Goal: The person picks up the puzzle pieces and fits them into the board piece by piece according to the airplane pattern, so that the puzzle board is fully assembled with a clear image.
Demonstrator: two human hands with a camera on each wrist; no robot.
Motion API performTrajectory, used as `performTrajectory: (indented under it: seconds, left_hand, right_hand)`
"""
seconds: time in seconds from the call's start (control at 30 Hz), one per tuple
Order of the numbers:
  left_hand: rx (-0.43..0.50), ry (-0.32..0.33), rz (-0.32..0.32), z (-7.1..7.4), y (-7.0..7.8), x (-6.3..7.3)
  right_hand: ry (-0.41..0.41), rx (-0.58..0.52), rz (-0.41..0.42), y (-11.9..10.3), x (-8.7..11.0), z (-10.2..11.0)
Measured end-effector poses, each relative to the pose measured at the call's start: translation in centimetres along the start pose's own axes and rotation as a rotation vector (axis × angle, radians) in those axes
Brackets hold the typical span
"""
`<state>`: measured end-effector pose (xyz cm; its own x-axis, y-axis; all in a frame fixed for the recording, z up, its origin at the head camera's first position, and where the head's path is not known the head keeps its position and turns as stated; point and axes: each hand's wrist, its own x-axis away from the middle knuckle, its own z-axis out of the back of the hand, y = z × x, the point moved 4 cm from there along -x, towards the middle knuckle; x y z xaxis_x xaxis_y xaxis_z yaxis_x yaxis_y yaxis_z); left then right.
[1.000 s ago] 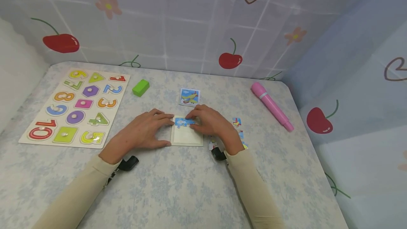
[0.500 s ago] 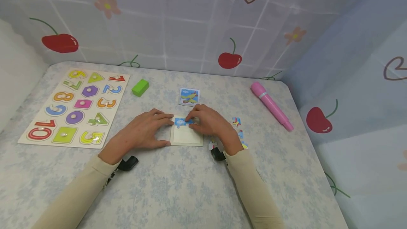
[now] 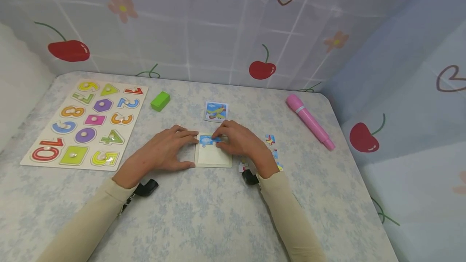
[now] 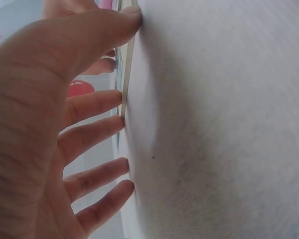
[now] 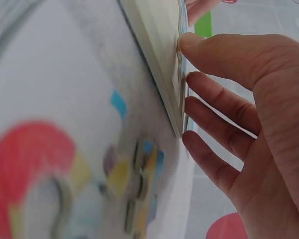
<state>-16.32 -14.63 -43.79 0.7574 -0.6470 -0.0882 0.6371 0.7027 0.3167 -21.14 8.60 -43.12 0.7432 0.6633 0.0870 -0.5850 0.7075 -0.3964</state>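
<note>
A small cream puzzle tray (image 3: 212, 159) lies at the middle of the table. A blue jigsaw piece (image 3: 205, 140) fills its upper left part. My left hand (image 3: 164, 148) rests at the tray's left side, fingers spread; in the left wrist view its thumb and some fingertips touch the tray edge (image 4: 127, 74). My right hand (image 3: 240, 142) pinches another blue jigsaw piece (image 3: 217, 142) between thumb and index finger at the tray's upper right. Most of that piece is hidden by the fingers. Beyond the tray lies a picture card (image 3: 216, 111) of a yellow plane.
Several loose jigsaw pieces (image 3: 270, 139) lie right of the tray, partly under the right wrist. A number-and-shape board (image 3: 81, 120) takes up the left side. A green block (image 3: 160, 101) stands near it. A pink pen-shaped toy (image 3: 311, 122) lies at the right.
Both hands stay almost in place at the tray. The right fingers keep hold of the blue jigsaw piece, and the view shifts very slightly.
</note>
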Motion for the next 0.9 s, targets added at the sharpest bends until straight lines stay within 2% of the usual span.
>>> performTrajectory:
  seconds: [0.47,0.67,0.9]
  left_hand:
    - [-0.014,0.015,-0.001,-0.1,-0.1,0.0]
    - [-0.002,0.023,-0.013,-0.1,0.0,0.1]
    - [-0.009,0.005,0.002,-0.1,0.1,0.0]
  right_hand:
    - [0.035,-0.037,-0.098,2.7,2.6,2.0]
    - [0.040,-0.071,-0.173,3.9,3.8,2.5]
    - [0.076,-0.102,-0.183,5.4,5.0,2.7]
